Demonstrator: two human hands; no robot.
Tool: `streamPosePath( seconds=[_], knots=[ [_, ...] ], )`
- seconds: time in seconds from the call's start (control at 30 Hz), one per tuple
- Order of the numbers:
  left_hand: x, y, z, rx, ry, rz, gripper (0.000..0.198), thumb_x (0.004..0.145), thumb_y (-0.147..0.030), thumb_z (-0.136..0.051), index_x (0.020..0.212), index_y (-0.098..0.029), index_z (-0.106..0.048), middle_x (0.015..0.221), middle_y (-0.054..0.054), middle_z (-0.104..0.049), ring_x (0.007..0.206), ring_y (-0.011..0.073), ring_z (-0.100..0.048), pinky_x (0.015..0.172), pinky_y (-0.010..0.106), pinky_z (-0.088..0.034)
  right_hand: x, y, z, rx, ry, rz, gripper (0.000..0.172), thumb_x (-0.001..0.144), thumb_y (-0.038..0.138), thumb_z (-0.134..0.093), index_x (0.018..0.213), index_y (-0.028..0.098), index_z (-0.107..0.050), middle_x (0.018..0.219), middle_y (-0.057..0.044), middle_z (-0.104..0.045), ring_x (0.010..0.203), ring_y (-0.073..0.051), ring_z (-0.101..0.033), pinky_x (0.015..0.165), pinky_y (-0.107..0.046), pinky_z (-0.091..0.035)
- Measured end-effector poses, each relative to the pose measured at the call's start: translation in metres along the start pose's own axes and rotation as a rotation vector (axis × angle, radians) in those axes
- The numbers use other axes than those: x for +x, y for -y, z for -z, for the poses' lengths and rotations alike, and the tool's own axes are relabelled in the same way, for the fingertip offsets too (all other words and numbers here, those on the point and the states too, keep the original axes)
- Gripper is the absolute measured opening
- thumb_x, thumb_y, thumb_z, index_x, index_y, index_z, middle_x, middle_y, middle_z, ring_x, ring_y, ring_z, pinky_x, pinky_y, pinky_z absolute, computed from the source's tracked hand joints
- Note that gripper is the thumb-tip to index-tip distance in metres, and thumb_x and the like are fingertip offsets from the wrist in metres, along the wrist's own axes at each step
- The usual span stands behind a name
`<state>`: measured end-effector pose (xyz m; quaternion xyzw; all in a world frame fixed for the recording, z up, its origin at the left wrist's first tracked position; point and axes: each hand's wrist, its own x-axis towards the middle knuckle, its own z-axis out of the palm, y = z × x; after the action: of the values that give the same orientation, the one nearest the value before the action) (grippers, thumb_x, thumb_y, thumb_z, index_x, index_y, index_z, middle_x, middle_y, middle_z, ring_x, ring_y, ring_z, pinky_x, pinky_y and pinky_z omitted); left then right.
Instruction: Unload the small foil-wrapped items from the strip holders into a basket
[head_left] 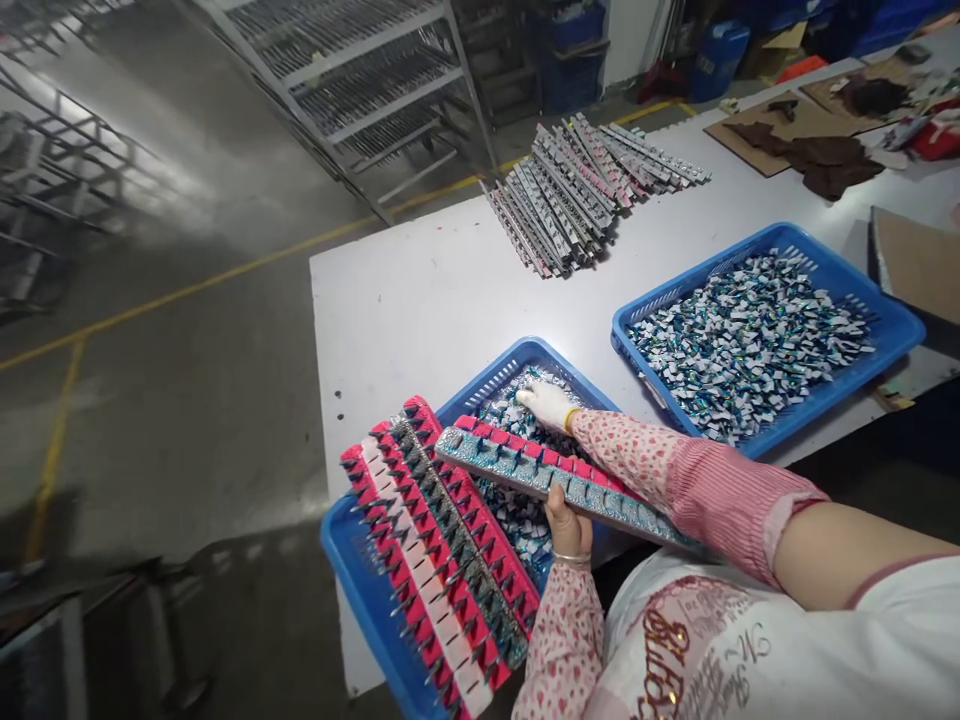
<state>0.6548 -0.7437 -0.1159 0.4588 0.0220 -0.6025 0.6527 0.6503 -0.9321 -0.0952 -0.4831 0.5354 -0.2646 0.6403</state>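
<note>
My left hand (568, 525), bare with a bracelet at the wrist, is closed around a long bar (555, 480) with a glittery silver-blue covering and dividing slits. My right hand (547, 403), in a white glove, reaches over that bar into a blue basket (536, 348). Its fingers are curled among small blue-and-white pieces (517, 520); what they pinch is hidden. Close behind the held bar lies a bright pink strip (510, 432). Several pink, white and dark glittery bars (442, 550) with rows of dark pointed clips rest side by side across the basket's left part.
To the right, a second blue basket (772, 235) holds many small blue-and-white pieces. A pile of slatted bars (562, 200) lies at the white table's (420, 290) far edge. Brown cloth (832, 155) and cardboard (922, 260) lie farther right. A metal rack (375, 75) stands beyond.
</note>
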Motion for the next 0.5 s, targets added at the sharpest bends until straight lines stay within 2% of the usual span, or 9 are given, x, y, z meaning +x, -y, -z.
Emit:
streamPosePath(
  seconds=[0.07, 0.17, 0.23, 0.3, 0.37, 0.43, 0.5],
  knots=[
    [0.002, 0.002, 0.003, 0.000, -0.027, 0.015, 0.056, 0.059, -0.060, -0.074, 0.096, -0.018, -0.066, 0.102, 0.010, -0.069, 0.110, 0.0266, -0.061, 0.100, 0.041, -0.043, 0.004, 0.003, 0.002, -0.144, 0.019, 0.076, 0.026, 0.078, 0.042, -0.068, 0.082, 0.018, -0.060, 0.088, -0.006, -0.064, 0.083, -0.019, -0.057, 0.074, -0.028, -0.042],
    [0.005, 0.007, 0.005, 0.005, -0.047, -0.010, 0.051, 0.062, -0.059, -0.073, 0.097, -0.022, -0.066, 0.103, 0.006, -0.069, 0.113, 0.0245, -0.060, 0.103, 0.040, -0.042, 0.000, 0.014, -0.010, -0.377, 0.209, 0.277, 0.034, 0.087, 0.053, -0.053, 0.089, 0.020, -0.062, 0.090, -0.003, -0.066, 0.082, -0.018, -0.058, 0.075, -0.028, -0.042],
    [0.005, 0.009, 0.005, 0.019, -0.057, -0.019, 0.048, 0.062, -0.058, -0.073, 0.096, -0.025, -0.065, 0.103, 0.004, -0.069, 0.113, 0.0234, -0.059, 0.103, 0.039, -0.042, -0.005, 0.020, -0.025, -0.409, 0.292, 0.388, 0.034, 0.086, 0.054, -0.055, 0.088, 0.021, -0.062, 0.085, -0.001, -0.065, 0.077, -0.016, -0.057, 0.070, -0.027, -0.042],
    [0.004, 0.009, 0.005, 0.022, -0.046, -0.007, 0.050, 0.060, -0.060, -0.074, 0.094, -0.025, -0.065, 0.102, 0.004, -0.069, 0.113, 0.0235, -0.059, 0.103, 0.039, -0.042, -0.007, 0.023, -0.037, -0.319, 0.225, 0.339, 0.032, 0.085, 0.051, -0.058, 0.085, 0.020, -0.060, 0.075, 0.000, -0.061, 0.068, -0.013, -0.054, 0.063, -0.025, -0.041],
    [0.003, 0.008, 0.005, 0.018, -0.029, -0.004, 0.052, 0.058, -0.062, -0.074, 0.093, -0.025, -0.065, 0.103, 0.005, -0.069, 0.113, 0.0244, -0.059, 0.103, 0.040, -0.042, -0.005, 0.022, -0.043, -0.197, 0.121, 0.174, 0.032, 0.091, 0.048, -0.048, 0.084, 0.018, -0.057, 0.064, 0.001, -0.054, 0.057, -0.011, -0.048, 0.055, -0.023, -0.039],
    [0.003, 0.005, 0.005, 0.025, -0.033, -0.027, 0.052, 0.059, -0.063, -0.072, 0.094, -0.025, -0.065, 0.103, 0.005, -0.069, 0.112, 0.0246, -0.060, 0.102, 0.040, -0.043, -0.002, 0.018, -0.040, -0.122, 0.070, 0.061, 0.034, 0.097, 0.044, -0.036, 0.086, 0.017, -0.055, 0.062, 0.002, -0.051, 0.051, -0.010, -0.044, 0.050, -0.022, -0.037],
    [0.005, 0.003, 0.005, 0.030, -0.039, -0.040, 0.050, 0.062, -0.061, -0.071, 0.096, -0.024, -0.066, 0.101, 0.006, -0.069, 0.110, 0.0239, -0.061, 0.101, 0.040, -0.043, -0.001, 0.013, -0.029, -0.122, 0.060, 0.058, 0.029, 0.095, 0.042, -0.041, 0.090, 0.017, -0.055, 0.067, 0.001, -0.054, 0.053, -0.009, -0.047, 0.052, -0.022, -0.039]
  ],
)
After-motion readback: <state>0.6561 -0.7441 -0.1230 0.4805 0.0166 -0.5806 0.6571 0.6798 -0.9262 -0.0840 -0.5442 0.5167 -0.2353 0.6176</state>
